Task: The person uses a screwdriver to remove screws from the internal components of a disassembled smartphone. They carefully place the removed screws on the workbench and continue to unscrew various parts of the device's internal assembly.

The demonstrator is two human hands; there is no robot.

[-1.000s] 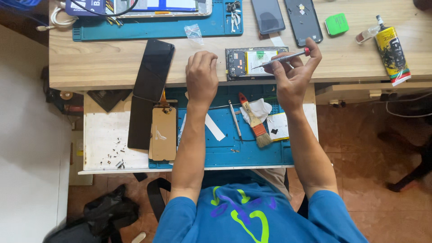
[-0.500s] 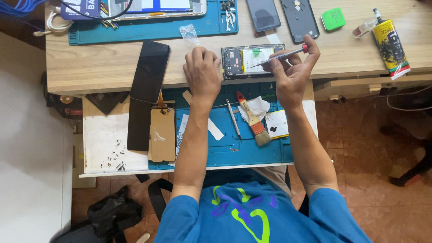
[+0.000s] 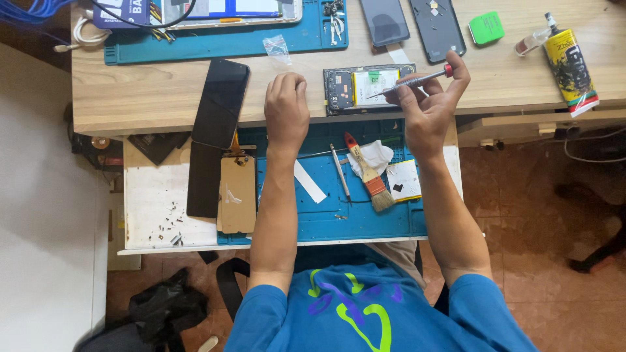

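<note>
We worked on an opened phone (image 3: pixel 369 88) with a screwdriver (image 3: pixel 417 81) at the wooden surface (image 3: pixel 163 91).

Our right hand (image 3: pixel 427 111) had its fingers closed around the red-capped screwdriver, whose thin tip lay over the phone's exposed insides; the phone sat flat near the front edge of the surface, between our two hands. Our left hand (image 3: pixel 285 107) rested just left of the phone, fingers curled loosely downward and grasping nothing; we could not tell whether it touched the phone's edge. A dark screen panel (image 3: pixel 220 104) lay tilted further left. On the lower blue mat (image 3: pixel 326 221) lay a red-handled brush (image 3: pixel 366 173), a crumpled white tissue (image 3: pixel 377 155) beside it, and a thin metal tool (image 3: pixel 340 172). A green box (image 3: pixel 486 28) and a yellow tube (image 3: pixel 570 65) lay at the far right.
</note>
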